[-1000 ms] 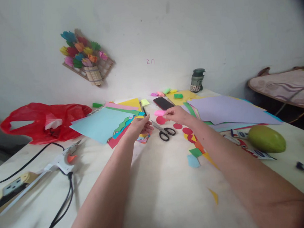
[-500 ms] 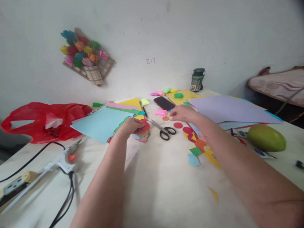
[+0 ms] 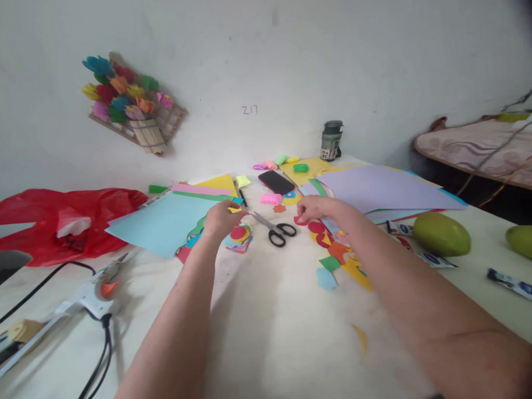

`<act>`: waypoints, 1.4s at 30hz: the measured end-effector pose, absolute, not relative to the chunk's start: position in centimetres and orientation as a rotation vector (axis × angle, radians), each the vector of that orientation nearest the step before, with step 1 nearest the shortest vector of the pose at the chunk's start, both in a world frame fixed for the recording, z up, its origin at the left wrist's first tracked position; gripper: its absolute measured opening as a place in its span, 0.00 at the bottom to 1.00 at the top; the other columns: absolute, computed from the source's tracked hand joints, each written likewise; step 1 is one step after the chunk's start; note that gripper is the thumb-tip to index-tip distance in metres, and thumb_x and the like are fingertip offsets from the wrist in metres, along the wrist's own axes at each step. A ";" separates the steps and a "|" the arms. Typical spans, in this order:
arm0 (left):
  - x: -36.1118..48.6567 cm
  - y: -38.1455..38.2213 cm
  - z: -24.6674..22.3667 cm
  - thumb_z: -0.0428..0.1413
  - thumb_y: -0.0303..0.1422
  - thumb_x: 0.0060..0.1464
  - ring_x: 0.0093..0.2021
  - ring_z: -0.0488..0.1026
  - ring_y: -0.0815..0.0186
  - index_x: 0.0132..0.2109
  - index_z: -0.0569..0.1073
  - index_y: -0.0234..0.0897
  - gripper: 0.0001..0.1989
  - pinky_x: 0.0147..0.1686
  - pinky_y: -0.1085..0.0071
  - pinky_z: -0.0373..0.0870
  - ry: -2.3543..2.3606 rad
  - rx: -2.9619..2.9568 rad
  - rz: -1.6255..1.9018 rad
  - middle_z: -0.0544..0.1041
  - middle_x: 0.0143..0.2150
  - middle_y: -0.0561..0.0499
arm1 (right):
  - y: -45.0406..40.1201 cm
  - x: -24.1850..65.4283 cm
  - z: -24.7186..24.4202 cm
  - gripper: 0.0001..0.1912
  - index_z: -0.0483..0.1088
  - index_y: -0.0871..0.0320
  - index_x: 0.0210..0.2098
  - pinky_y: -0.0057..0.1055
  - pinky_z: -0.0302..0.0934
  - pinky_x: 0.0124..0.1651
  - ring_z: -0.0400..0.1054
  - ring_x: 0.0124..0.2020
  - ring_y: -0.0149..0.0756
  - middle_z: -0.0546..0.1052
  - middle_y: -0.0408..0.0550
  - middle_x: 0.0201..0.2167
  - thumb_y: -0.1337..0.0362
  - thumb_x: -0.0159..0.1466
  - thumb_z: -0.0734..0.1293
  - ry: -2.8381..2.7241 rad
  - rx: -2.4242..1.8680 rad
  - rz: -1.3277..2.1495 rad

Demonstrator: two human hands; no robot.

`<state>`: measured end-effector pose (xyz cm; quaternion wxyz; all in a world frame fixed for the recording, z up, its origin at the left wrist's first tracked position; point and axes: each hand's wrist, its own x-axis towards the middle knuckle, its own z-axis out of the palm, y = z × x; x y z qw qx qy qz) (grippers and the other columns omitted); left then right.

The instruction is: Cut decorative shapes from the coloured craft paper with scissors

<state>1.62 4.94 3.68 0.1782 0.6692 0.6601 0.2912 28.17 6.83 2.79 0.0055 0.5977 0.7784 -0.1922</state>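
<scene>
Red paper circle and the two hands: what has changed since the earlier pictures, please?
The red circle, held by the right hand, then the left hand, now lies released on the paper pile. The right hand moved rightward, to another red circle. Scissors and phone stayed.

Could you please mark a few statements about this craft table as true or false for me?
1. The scissors lie between the left hand and the right hand. True.
2. The right hand grips the scissors. False: its fingertips are at the red paper circles.
3. The purple paper sheet covers the smartphone. False: the smartphone lies uncovered, left of the purple paper sheet.
4. The glue gun lies left of the left hand. True.
</scene>
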 end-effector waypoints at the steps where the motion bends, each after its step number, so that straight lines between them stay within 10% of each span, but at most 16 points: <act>1: 2.3 4.7 3.8 0.56 0.42 0.43 0.23 0.70 0.66 0.39 0.73 0.38 0.16 0.24 0.73 0.60 1.852 1.945 0.815 0.74 0.22 0.52 | 7.0 28.2 2.6 0.07 0.71 0.60 0.29 0.25 0.52 0.25 0.62 0.23 0.30 0.71 0.44 0.23 0.64 0.50 0.68 2.445 1.883 -0.581; 17: 9.6 1.1 2.6 0.54 0.40 0.47 0.50 0.65 0.57 0.37 0.76 0.41 0.12 0.45 0.66 0.64 1.515 2.479 0.766 0.76 0.40 0.48 | 5.1 29.5 4.7 0.19 0.74 0.60 0.40 0.28 0.57 0.29 0.69 0.35 0.40 0.76 0.52 0.38 0.67 0.47 0.68 2.256 1.700 -0.455; 30: 15.4 0.4 1.0 0.57 0.53 0.37 0.65 0.27 0.45 0.35 0.75 0.37 0.25 0.56 0.43 0.22 1.578 2.494 0.380 0.48 0.66 0.42 | 4.3 31.1 4.3 0.04 0.68 0.59 0.24 0.24 0.50 0.24 0.59 0.23 0.28 0.66 0.41 0.21 0.66 0.49 0.66 2.480 1.867 -0.640; 42: 16.4 0.5 -0.1 0.60 0.44 0.38 0.64 0.42 0.46 0.24 0.73 0.39 0.13 0.56 0.42 0.24 1.462 2.427 0.567 0.65 0.58 0.47 | 4.4 32.0 4.3 0.13 0.69 0.61 0.32 0.24 0.52 0.26 0.60 0.24 0.26 0.69 0.41 0.23 0.68 0.45 0.67 2.852 2.043 -1.382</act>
